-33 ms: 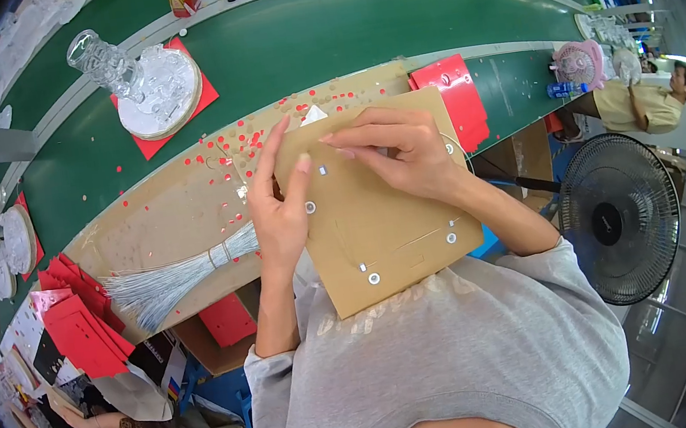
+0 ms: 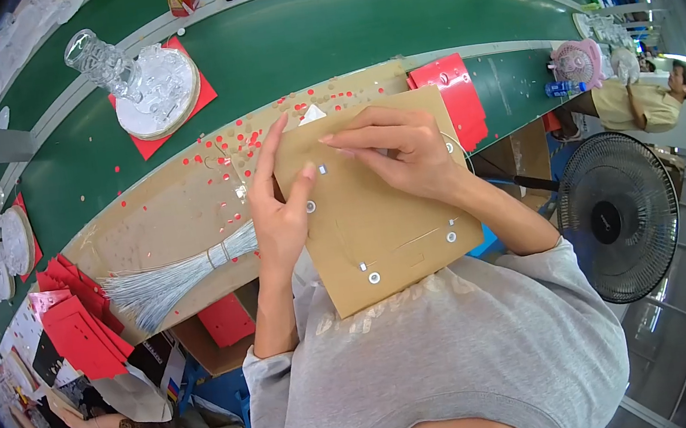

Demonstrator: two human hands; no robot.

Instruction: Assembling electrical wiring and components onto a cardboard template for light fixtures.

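Note:
A flat brown cardboard panel (image 2: 393,199) lies tilted in front of my chest. Several round metal eyelets and small pale clips dot its face, and a thin wire (image 2: 416,242) runs across its lower part. My left hand (image 2: 277,210) grips the panel's left edge, thumb on the face and fingers stretched up along the side. Over the panel's upper part, my right hand (image 2: 404,150) is closed in a pinch, its fingertips near the top left corner. What sits between those fingertips is too small to make out.
A bundle of silvery wires (image 2: 178,275) and scattered red dots lie on the cardboard-covered bench. Red sheets are stacked at left (image 2: 86,334) and right (image 2: 449,100). A black fan (image 2: 616,217) stands at my right. Glass pieces sit on a round white board (image 2: 158,95). Other people are nearby.

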